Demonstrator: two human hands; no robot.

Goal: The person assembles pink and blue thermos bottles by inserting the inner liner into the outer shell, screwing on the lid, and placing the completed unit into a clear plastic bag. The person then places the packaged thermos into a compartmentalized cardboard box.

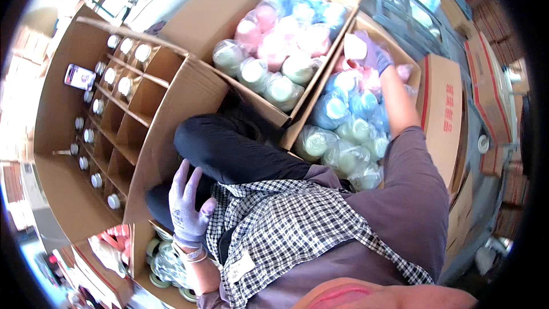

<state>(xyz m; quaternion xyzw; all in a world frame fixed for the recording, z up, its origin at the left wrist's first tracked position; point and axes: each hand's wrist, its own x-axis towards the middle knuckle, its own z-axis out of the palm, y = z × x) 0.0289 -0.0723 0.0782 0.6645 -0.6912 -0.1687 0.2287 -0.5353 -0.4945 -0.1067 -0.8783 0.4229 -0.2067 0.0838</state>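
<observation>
beyond the left hand point(190, 212), up and to its left: divided carton point(177, 88) holding white-capped bottles point(143, 52). around the right hand point(374, 51): narrower carton point(404, 55); bagged containers point(333, 110) in blue, pink and green lie left of that hand and back from it. small item: pale-faced piece point(355, 48), just left of the right hand, apparently touching; long axis unclear, perhaps end-on. right hand much nearer; left well apart, fingers spread, holding nothing. right grip partly hidden: cannot tell whether pinching.
</observation>
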